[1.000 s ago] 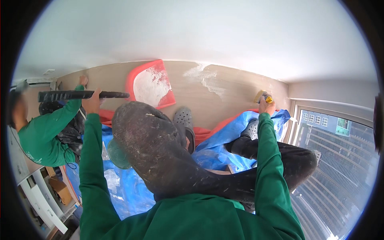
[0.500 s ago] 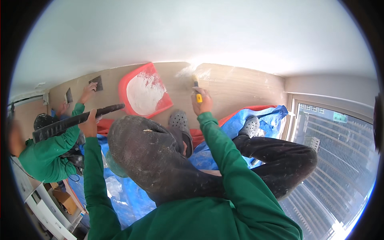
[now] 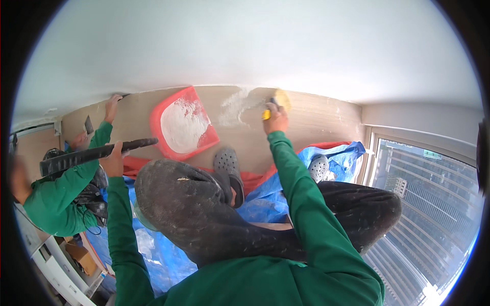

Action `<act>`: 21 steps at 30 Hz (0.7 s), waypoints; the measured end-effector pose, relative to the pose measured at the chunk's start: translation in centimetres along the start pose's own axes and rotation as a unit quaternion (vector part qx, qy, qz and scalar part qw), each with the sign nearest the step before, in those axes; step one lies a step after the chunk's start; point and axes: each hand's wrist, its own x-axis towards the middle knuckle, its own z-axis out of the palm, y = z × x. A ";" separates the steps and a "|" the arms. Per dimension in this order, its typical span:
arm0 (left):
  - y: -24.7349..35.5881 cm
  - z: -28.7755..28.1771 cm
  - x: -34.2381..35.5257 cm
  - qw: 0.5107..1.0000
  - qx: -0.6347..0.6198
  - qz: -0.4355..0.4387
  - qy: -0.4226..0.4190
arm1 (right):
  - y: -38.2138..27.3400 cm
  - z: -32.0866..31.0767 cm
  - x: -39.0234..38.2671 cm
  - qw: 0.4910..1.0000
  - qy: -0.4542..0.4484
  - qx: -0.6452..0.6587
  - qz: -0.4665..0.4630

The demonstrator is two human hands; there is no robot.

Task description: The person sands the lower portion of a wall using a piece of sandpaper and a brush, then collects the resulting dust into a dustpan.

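My left hand is closed on a long black bar-shaped tool, held nearly level over the left side, beside my raised knee. My right hand grips a yellow-and-dark tool, its wide end blurred against the light wooden board, just right of a white smear and below the white wall edge. Left of that smear lies a red tray holding white paste.
At left a co-worker in green reaches to the board, one hand at the wall edge. Blue sheeting and red fabric lie around my feet. A large window fills the right; boxes sit lower left.
My right hand swept left from near the window to the white smear, then shifted slightly right and up. My left hand and black tool dropped a little. The co-worker's upper hand rose to the wall edge.
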 end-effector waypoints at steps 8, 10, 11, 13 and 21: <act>0.0 -0.3 -1.2 1.000 -0.002 -0.012 0.006 | -1.7 -5.9 1.1 0.992 -0.030 0.123 0.010; 0.2 0.0 -1.0 1.000 -0.017 -0.003 0.007 | 1.5 -8.1 3.9 0.993 0.031 0.032 0.105; 0.4 0.2 -1.0 1.000 -0.018 -0.002 0.010 | 2.4 -8.2 5.1 0.984 0.043 -0.026 0.172; 0.8 0.6 -0.8 1.000 -0.019 0.007 0.017 | 2.3 -6.5 6.4 0.990 0.020 0.006 0.138; 1.8 1.1 -1.1 0.999 -0.012 0.000 0.032 | -9.9 4.9 3.3 0.990 -0.137 -0.015 -0.029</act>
